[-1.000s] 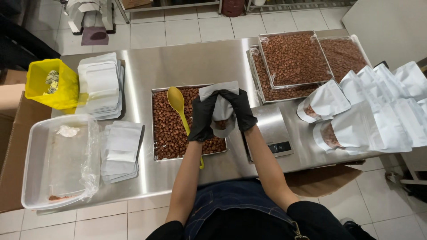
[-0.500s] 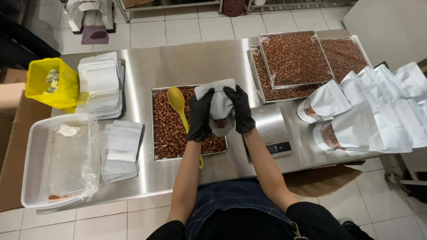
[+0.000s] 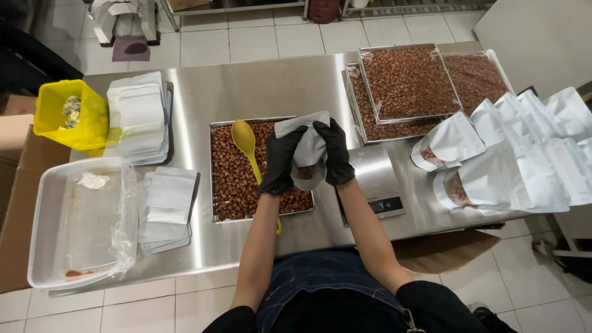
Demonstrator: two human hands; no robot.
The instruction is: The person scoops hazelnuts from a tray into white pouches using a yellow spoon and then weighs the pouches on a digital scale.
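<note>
Pouch (image 3: 308, 148), white, centre of frame, held up over the nut tray (image 3: 237, 185) and beside the scale (image 3: 376, 182). Open mouth tipped toward the wearer, nuts visible inside near the lower edge; likely held so to look in or settle the fill. Left hand (image 3: 282, 161), black glove, fingers curled and pressed together around the pouch's left side. Right hand (image 3: 335, 154), black glove, fingers likewise wrapped on the right side, thumb side hidden behind the pouch. Both grips squeezing the sides, which keeps the mouth bowed open.

Yellow scoop (image 3: 245, 140) lying in the tray, bowl toward the top of the frame, handle running down under the left wrist; parked within reach.

Upper right: more nut trays (image 3: 410, 80), overlapping, under film. Right edge: filled pouches (image 3: 530, 154) laid in a row, mouths open. Left of centre: flat empty pouches (image 3: 165, 206); upper left another stack (image 3: 139, 114) beside a yellow bin (image 3: 65, 114). Lower left: clear tub (image 3: 43, 228) with plastic film. All on a steel table (image 3: 259, 86).
</note>
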